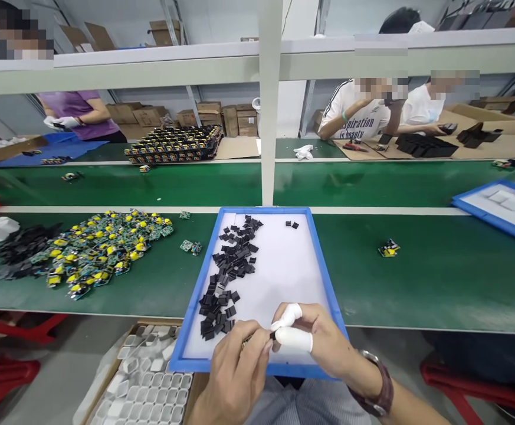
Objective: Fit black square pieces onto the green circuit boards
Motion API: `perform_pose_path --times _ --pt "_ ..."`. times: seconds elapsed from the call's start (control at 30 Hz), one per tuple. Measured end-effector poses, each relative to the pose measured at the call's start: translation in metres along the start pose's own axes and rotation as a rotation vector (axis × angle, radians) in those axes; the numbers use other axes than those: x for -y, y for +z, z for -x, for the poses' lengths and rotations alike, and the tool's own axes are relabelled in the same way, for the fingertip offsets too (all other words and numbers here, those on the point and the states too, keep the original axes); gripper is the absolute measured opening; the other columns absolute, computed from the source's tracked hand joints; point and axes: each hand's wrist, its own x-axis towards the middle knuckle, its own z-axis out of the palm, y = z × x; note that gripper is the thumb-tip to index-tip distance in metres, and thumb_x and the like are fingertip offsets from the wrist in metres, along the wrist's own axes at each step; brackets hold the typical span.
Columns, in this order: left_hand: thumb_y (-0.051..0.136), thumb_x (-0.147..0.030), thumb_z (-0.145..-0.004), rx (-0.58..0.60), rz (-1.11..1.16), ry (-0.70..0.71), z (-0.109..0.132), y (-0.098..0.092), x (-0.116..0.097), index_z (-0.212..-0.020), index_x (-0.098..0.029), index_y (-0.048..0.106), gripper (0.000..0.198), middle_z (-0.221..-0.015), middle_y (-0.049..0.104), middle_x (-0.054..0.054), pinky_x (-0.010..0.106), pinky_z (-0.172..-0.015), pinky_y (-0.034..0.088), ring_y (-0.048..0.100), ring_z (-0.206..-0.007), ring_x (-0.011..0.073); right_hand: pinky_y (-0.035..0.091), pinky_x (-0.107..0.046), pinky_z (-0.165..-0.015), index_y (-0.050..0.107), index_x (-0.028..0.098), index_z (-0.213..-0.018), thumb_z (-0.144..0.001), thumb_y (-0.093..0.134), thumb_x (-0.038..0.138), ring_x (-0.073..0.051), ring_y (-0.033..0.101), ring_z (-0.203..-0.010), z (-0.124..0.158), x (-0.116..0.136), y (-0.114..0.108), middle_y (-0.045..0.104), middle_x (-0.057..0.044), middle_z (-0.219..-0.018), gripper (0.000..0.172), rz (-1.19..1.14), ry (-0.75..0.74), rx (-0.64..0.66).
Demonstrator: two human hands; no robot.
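Over the near end of a blue-rimmed white tray (323, 265), my two hands meet fingertip to fingertip. My right hand (323, 336), with white covers on its thumb and a finger, pinches a small black piece (272, 335). Closed fingers of my left hand (239, 366) touch the same spot; what they hold is mostly hidden, with only a yellowish bit showing. Loose black plastic pieces (237, 257) lie along the tray's left side. Two more black pieces (291, 224) sit at its far right.
Left of the tray are a heap of circuit boards with yellow parts (102, 242) and dark sheets (27, 251). A single board (389, 248) lies to the right. Below stands a carton of white cups (146, 378). Co-workers sit across the green belt (186, 186), behind a post (268, 118).
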Motion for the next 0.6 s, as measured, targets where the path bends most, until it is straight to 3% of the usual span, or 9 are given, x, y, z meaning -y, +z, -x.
perform_pose_path --times 0.07,0.2,0.3,0.4,0.5,0.6 --pt "0.06 0.001 -0.087 -0.017 0.047 -0.072 -0.002 0.003 -0.004 -0.121 -0.025 0.063 0.043 -0.098 0.068 0.009 0.032 -0.08 0.053 0.066 -0.088 0.0232 0.056 -0.03 -0.071 0.075 0.021 -0.089 -0.088 0.079 0.03 -0.016 0.067 -0.074 0.002 -0.005 0.002 0.068 -0.002 -0.085 0.01 0.03 -0.014 -0.065" --pt "0.054 -0.005 -0.094 -0.046 0.22 -0.313 -0.011 0.01 -0.016 -0.105 -0.024 0.063 0.024 -0.09 0.063 0.005 0.03 -0.076 0.051 0.063 -0.083 0.0199 0.053 -0.03 -0.077 0.076 0.025 -0.102 -0.089 0.074 0.017 -0.018 0.065 -0.084 0.009 -0.013 0.005 0.07 -0.003 -0.091 0.015 0.331 -0.275 -0.22" --pt "0.055 -0.012 -0.097 -0.05 0.338 -0.43 -0.013 0.014 -0.021 -0.094 -0.023 0.065 0.015 -0.083 0.061 0.003 0.029 -0.073 0.05 0.06 -0.079 0.0189 0.054 -0.029 -0.075 0.075 0.026 -0.103 -0.092 0.069 0.015 -0.017 0.066 -0.08 0.012 -0.013 0.004 0.071 -0.002 -0.089 0.017 0.391 -0.272 -0.223" --pt "0.059 -0.021 -0.098 -0.017 0.561 -0.586 -0.011 0.014 -0.02 -0.111 -0.025 0.071 0.019 -0.101 0.066 0.007 0.03 -0.072 0.055 0.065 -0.08 0.0185 0.056 -0.029 -0.074 0.073 0.022 -0.097 -0.092 0.067 0.017 -0.018 0.068 -0.08 0.014 -0.008 -0.001 0.072 -0.004 -0.089 0.009 0.365 -0.187 -0.236" --pt "0.065 -0.03 -0.095 0.022 0.856 -0.759 -0.01 0.01 -0.02 -0.136 -0.027 0.064 0.041 -0.135 0.057 0.014 0.035 -0.077 0.061 0.071 -0.083 0.0201 0.054 -0.028 -0.071 0.069 0.021 -0.093 -0.092 0.065 0.017 -0.018 0.066 -0.078 0.018 -0.002 -0.007 0.069 -0.004 -0.085 0.005 0.336 -0.177 -0.317" --pt "0.071 -0.032 -0.091 -0.009 0.982 -0.879 -0.011 0.008 -0.02 -0.137 -0.029 0.065 0.046 -0.139 0.058 0.014 0.038 -0.079 0.062 0.074 -0.083 0.0209 0.052 -0.027 -0.069 0.068 0.022 -0.089 -0.091 0.064 0.013 -0.017 0.062 -0.075 0.023 0.002 -0.013 0.066 -0.002 -0.081 0.009 0.353 -0.206 -0.346"
